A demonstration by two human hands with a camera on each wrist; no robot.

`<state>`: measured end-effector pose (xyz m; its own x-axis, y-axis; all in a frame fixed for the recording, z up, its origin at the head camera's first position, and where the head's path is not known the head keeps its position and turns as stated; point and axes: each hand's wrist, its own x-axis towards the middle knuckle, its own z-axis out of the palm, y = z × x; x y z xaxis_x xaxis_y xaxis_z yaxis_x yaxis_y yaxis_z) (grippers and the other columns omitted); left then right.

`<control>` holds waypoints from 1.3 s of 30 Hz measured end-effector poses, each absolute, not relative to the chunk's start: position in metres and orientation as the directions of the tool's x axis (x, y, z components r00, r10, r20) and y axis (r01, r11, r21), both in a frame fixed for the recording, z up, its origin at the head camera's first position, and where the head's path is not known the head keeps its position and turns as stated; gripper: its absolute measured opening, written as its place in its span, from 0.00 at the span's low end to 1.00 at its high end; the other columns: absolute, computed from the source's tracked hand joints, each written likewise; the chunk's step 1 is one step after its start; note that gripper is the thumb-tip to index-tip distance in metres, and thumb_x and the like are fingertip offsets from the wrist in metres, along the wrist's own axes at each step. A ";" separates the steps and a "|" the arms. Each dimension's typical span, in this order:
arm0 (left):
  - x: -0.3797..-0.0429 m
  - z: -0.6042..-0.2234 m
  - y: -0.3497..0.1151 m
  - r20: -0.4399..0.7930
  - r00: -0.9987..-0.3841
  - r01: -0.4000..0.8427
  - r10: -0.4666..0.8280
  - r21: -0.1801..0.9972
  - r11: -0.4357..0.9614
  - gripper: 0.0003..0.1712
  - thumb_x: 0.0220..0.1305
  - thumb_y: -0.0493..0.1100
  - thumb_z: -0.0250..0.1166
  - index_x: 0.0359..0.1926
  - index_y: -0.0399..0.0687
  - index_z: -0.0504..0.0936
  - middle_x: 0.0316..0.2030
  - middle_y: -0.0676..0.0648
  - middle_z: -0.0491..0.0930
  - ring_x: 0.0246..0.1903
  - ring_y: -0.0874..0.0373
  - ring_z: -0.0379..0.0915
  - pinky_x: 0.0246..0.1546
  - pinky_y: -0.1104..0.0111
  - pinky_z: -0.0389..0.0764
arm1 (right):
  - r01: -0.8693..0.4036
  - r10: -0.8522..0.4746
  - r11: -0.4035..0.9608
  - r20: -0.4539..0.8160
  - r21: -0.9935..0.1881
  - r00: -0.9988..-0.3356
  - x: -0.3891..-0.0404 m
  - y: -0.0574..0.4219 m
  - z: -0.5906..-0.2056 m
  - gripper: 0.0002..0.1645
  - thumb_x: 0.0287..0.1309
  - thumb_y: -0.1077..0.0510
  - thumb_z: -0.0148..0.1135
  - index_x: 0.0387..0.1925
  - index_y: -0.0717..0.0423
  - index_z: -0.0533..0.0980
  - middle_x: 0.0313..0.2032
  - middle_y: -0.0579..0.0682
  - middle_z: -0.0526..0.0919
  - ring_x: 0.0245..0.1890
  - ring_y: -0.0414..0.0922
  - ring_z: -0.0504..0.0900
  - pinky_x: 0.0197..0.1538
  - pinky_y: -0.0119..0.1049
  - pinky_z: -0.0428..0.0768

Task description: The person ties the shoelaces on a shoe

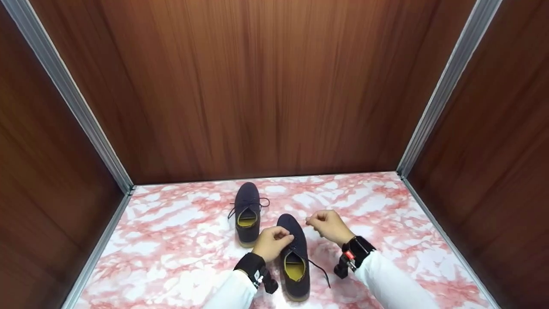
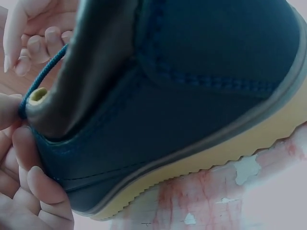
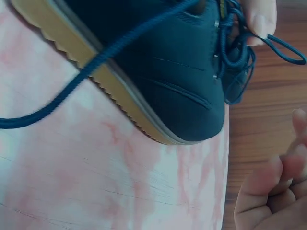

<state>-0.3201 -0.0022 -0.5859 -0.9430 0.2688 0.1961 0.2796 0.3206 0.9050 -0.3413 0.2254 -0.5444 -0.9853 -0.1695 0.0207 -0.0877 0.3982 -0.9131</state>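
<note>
My left hand pinches a dark blue shoelace between thumb and finger, over the lacing of the nearer shoe. This shoe is dark navy with a yellow insole and a tan ridged sole, and it stands upright with its toe pointing away from me. One lace end hangs loose off its right side onto the surface. My right hand is in the air to the right of the toe, apart from the shoe. Its fingers are loosely bent, and no lace shows between them.
A matching shoe with tied laces stands farther back on the left, toe away. Both are on a red-and-white marbled surface. Wood-grain panels enclose it at the back and sides, with grey metal strips along the corners.
</note>
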 end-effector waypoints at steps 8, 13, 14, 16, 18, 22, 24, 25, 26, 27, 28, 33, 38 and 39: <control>-0.318 -0.592 -0.005 0.165 -0.949 0.242 0.270 0.927 0.285 0.09 0.67 0.43 0.72 0.38 0.39 0.87 0.30 0.47 0.85 0.29 0.69 0.73 0.35 0.75 0.77 | -0.154 -0.316 0.397 0.023 -0.905 -0.948 -0.325 0.221 -0.557 0.11 0.69 0.59 0.65 0.33 0.64 0.83 0.26 0.53 0.82 0.21 0.38 0.79 0.27 0.29 0.80; -0.318 -0.596 -0.004 0.136 -0.955 0.214 0.264 0.931 0.295 0.09 0.67 0.44 0.71 0.37 0.41 0.87 0.29 0.50 0.83 0.28 0.69 0.73 0.34 0.76 0.75 | -0.228 -0.418 0.432 0.030 -0.872 -0.908 -0.311 0.215 -0.565 0.08 0.65 0.57 0.71 0.36 0.59 0.84 0.30 0.49 0.85 0.25 0.33 0.79 0.31 0.27 0.80; -0.318 -0.597 -0.004 0.138 -0.955 0.217 0.264 0.930 0.297 0.09 0.68 0.44 0.71 0.37 0.41 0.87 0.29 0.50 0.82 0.28 0.69 0.72 0.34 0.76 0.75 | -0.240 -0.432 0.438 0.031 -0.867 -0.901 -0.309 0.214 -0.566 0.07 0.63 0.57 0.72 0.36 0.57 0.84 0.31 0.49 0.86 0.26 0.32 0.79 0.32 0.25 0.80; -0.318 -0.597 -0.004 0.143 -0.954 0.221 0.263 0.929 0.297 0.09 0.68 0.44 0.71 0.37 0.41 0.87 0.29 0.49 0.82 0.28 0.69 0.72 0.33 0.76 0.74 | -0.263 -0.437 0.440 0.051 -0.858 -0.898 -0.307 0.211 -0.568 0.07 0.61 0.56 0.74 0.35 0.55 0.84 0.32 0.50 0.87 0.27 0.32 0.78 0.33 0.24 0.78; -0.318 -0.597 -0.005 0.147 -0.954 0.224 0.262 0.929 0.295 0.09 0.68 0.43 0.70 0.37 0.40 0.86 0.29 0.49 0.82 0.28 0.69 0.72 0.33 0.76 0.74 | -0.279 -0.435 0.439 0.070 -0.854 -0.898 -0.306 0.210 -0.569 0.08 0.58 0.56 0.76 0.33 0.54 0.84 0.33 0.50 0.87 0.28 0.33 0.78 0.34 0.24 0.77; -0.317 -0.598 -0.005 0.135 -0.956 0.212 0.260 0.931 0.296 0.10 0.68 0.44 0.70 0.38 0.41 0.86 0.29 0.51 0.81 0.29 0.69 0.72 0.33 0.76 0.74 | -0.263 -0.432 0.432 0.059 -0.863 -0.900 -0.304 0.209 -0.570 0.11 0.54 0.56 0.80 0.31 0.56 0.83 0.30 0.49 0.86 0.26 0.31 0.77 0.32 0.23 0.76; -0.317 -0.598 -0.005 0.130 -0.957 0.206 0.257 0.933 0.295 0.10 0.68 0.44 0.70 0.38 0.40 0.86 0.29 0.52 0.80 0.29 0.69 0.72 0.33 0.76 0.74 | -0.255 -0.436 0.431 0.048 -0.866 -0.899 -0.304 0.208 -0.571 0.12 0.53 0.56 0.80 0.30 0.56 0.83 0.29 0.48 0.85 0.26 0.30 0.77 0.32 0.23 0.75; -0.317 -0.598 -0.005 0.128 -0.958 0.203 0.256 0.934 0.294 0.10 0.68 0.44 0.70 0.38 0.40 0.86 0.28 0.52 0.80 0.28 0.69 0.72 0.33 0.76 0.74 | -0.254 -0.438 0.429 0.046 -0.867 -0.898 -0.304 0.208 -0.572 0.12 0.53 0.56 0.81 0.30 0.57 0.83 0.29 0.48 0.85 0.26 0.30 0.76 0.32 0.23 0.75; -0.317 -0.598 -0.005 0.128 -0.958 0.202 0.255 0.935 0.291 0.10 0.68 0.44 0.70 0.38 0.40 0.86 0.28 0.52 0.80 0.28 0.69 0.72 0.33 0.76 0.74 | -0.256 -0.442 0.429 0.046 -0.866 -0.896 -0.304 0.207 -0.572 0.12 0.53 0.56 0.81 0.30 0.57 0.83 0.29 0.47 0.84 0.26 0.30 0.76 0.32 0.23 0.75; -0.317 -0.598 -0.005 0.129 -0.959 0.202 0.254 0.935 0.290 0.10 0.68 0.44 0.70 0.38 0.40 0.86 0.28 0.52 0.80 0.28 0.69 0.72 0.33 0.76 0.74 | -0.261 -0.446 0.429 0.048 -0.865 -0.894 -0.304 0.207 -0.573 0.12 0.53 0.56 0.80 0.30 0.57 0.83 0.29 0.47 0.84 0.27 0.30 0.76 0.32 0.23 0.74; -0.316 -0.599 -0.004 0.128 -0.959 0.200 0.252 0.937 0.287 0.10 0.68 0.44 0.70 0.38 0.40 0.86 0.28 0.53 0.80 0.28 0.69 0.72 0.33 0.76 0.74 | -0.265 -0.449 0.430 0.050 -0.863 -0.892 -0.304 0.207 -0.574 0.12 0.54 0.56 0.80 0.29 0.56 0.83 0.30 0.47 0.84 0.27 0.30 0.76 0.32 0.23 0.74; -0.315 -0.600 -0.003 0.124 -0.961 0.195 0.249 0.939 0.283 0.10 0.69 0.43 0.69 0.38 0.39 0.85 0.27 0.55 0.77 0.27 0.70 0.71 0.32 0.77 0.73 | -0.302 -0.462 0.461 0.065 -0.835 -0.884 -0.304 0.206 -0.576 0.10 0.57 0.55 0.77 0.29 0.54 0.83 0.30 0.46 0.83 0.29 0.30 0.76 0.34 0.24 0.74; -0.313 -0.597 -0.001 0.132 -0.957 0.205 0.259 0.938 0.280 0.10 0.71 0.42 0.67 0.38 0.37 0.82 0.28 0.54 0.75 0.28 0.68 0.69 0.32 0.77 0.71 | -0.321 -0.478 0.489 0.059 -0.811 -0.876 -0.305 0.209 -0.574 0.09 0.62 0.55 0.73 0.30 0.54 0.81 0.30 0.45 0.81 0.31 0.32 0.76 0.37 0.25 0.74; -0.313 -0.597 -0.001 0.132 -0.957 0.205 0.259 0.938 0.280 0.10 0.71 0.41 0.66 0.38 0.37 0.81 0.28 0.53 0.75 0.28 0.68 0.69 0.33 0.76 0.71 | -0.321 -0.481 0.488 0.057 -0.811 -0.875 -0.305 0.210 -0.574 0.09 0.63 0.55 0.72 0.31 0.54 0.80 0.31 0.45 0.81 0.31 0.32 0.76 0.37 0.26 0.74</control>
<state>-0.3125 -0.0010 -0.5971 -0.9568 0.2591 0.1319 0.2052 0.2805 0.9377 -0.3051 0.2097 -0.5738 -0.8748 -0.4811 0.0568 -0.3211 0.4882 -0.8115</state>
